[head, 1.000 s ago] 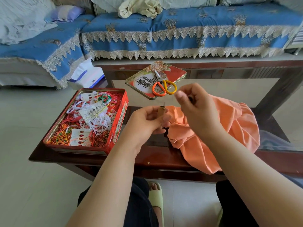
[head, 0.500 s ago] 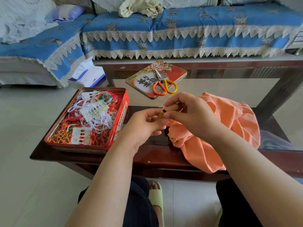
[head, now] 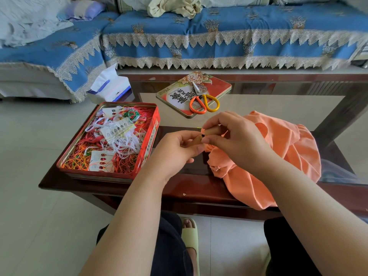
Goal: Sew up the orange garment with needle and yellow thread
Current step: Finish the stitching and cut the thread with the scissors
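Above the near edge of the counter (head: pixel 139 188), both hands meet around a small tan tube (head: pixel 211 132), apparently a needle case in two halves. Left hand (head: pixel 175 148), fingers curled, grips the lower half; right hand (head: pixel 237 136) pinches the upper half between thumb and fingers, with a short end of yellow thread (head: pixel 199 127) projecting beside its fingertips. No needle can be made out at this size. Forearms converge from the lower corners, wrists level, so that the two halves align along one slanted axis; this suggests the case is being opened or closed, a preparatory step before any stitching. Orange garment (head: pixel 278 156) lies bunched on the counter directly beneath and beyond the right hand, within reach yet unheld, presumably set aside while both hands are occupied. Open red tin (head: pixel 153 136), left of the hands, holds tangled coloured threads and white thread cards (head: pixel 117 132), placed where the left hand can draw from it. Tin lid (head: pixel 169 94) lies farther back, bearing orange-and-yellow-handled scissors (head: pixel 205 104), ready for cutting thread. Tissue pack (head: pixel 111 86) stands past the counter's far left corner.
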